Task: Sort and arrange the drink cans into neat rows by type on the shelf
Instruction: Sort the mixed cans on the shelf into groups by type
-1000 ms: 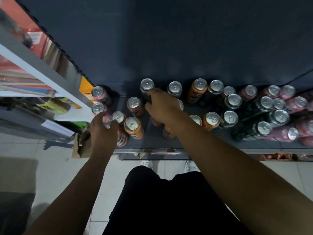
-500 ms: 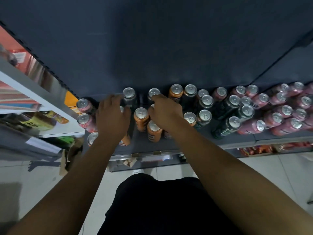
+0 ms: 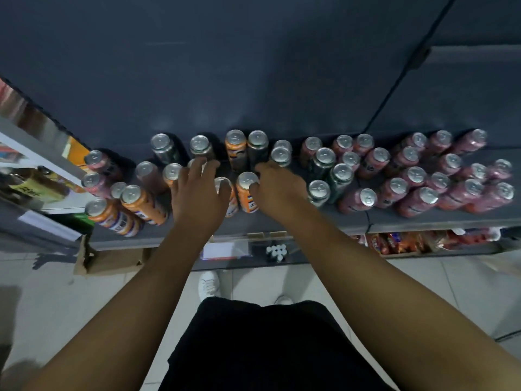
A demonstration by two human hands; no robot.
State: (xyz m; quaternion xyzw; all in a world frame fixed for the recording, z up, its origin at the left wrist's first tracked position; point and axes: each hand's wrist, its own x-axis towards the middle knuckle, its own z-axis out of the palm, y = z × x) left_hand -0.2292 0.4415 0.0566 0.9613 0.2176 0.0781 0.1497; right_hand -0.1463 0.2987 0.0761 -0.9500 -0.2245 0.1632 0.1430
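Cans (image 3: 369, 197) crowd shelf (image 3: 282, 224); left hand (image 3: 197, 198) spread; right hand (image 3: 277, 189) touches orange can (image 3: 247, 193).

Grey shelf (image 3: 310, 221): upright drink cans (image 3: 414, 176) crowded.

Everything I see of the person is plain. The left grip (image 3: 197, 198) and right grip (image 3: 277, 190) are bare, as are the left forearm (image 3: 135, 306) and right forearm (image 3: 380, 292). A plain black garment (image 3: 267, 348) fills the bottom centre. Just above it are a laced white left shoe (image 3: 209, 285) and the white toe of the right shoe (image 3: 283, 300).
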